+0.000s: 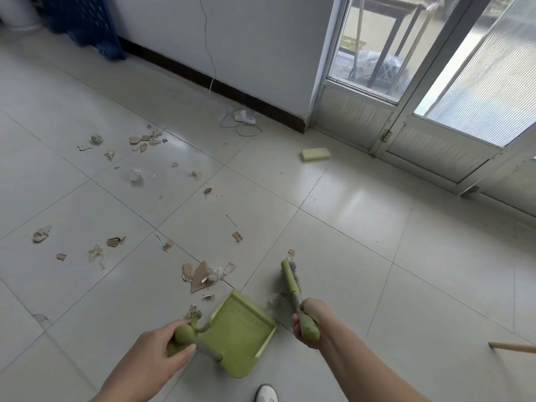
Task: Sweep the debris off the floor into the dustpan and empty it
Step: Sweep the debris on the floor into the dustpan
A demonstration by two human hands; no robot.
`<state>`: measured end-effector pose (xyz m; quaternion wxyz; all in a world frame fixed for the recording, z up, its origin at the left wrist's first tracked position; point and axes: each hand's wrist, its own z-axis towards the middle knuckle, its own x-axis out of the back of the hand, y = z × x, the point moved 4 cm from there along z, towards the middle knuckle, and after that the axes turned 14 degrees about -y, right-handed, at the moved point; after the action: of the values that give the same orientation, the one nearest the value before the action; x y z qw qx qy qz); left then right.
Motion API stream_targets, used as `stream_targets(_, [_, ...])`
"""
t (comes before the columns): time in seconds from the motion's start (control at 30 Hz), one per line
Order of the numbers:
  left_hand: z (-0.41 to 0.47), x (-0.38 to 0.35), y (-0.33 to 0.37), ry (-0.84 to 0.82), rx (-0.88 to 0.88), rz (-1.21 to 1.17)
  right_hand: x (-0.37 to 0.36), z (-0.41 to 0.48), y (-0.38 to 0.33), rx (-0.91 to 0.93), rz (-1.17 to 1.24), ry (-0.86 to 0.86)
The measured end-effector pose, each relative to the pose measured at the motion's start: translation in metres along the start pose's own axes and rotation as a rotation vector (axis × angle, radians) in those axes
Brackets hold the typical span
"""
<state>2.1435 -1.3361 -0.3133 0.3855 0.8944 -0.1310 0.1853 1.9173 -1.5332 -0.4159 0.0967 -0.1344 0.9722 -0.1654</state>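
A green dustpan (240, 332) sits low over the tiled floor at the bottom centre, its tray bare. My left hand (156, 358) grips its rounded green handle. My right hand (309, 320) grips the handle of a small green brush (290, 278), whose grey bristles touch the floor just right of the pan. A clump of grey dust (271, 300) lies between brush and pan. Cardboard scraps and a crumpled plastic bit (203, 274) lie just beyond the pan's far left corner. More torn cardboard and paper debris (145, 140) is scattered across the left tiles.
A yellow sponge (315, 154) lies near the glass door (435, 68). A white power strip with cables (245, 118) rests by the dark baseboard. A blue crate (84, 21) stands at the top left. A wooden stick end (513, 347) pokes in at the right. My white shoe (266, 393) shows below.
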Motion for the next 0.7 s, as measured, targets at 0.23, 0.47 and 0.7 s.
stream_targets(0.23, [0.020,0.003,0.010,-0.012,0.017,-0.005,-0.037,0.015,-0.009,-0.026,0.013,-0.075])
stream_targets(0.47, [0.024,0.016,0.018,0.025,0.039,-0.026,-0.070,0.025,-0.018,-0.043,-0.021,-0.160])
stream_targets(0.7, [0.019,0.037,0.013,0.084,0.089,-0.050,-0.097,0.022,-0.033,-0.035,-0.043,-0.248])
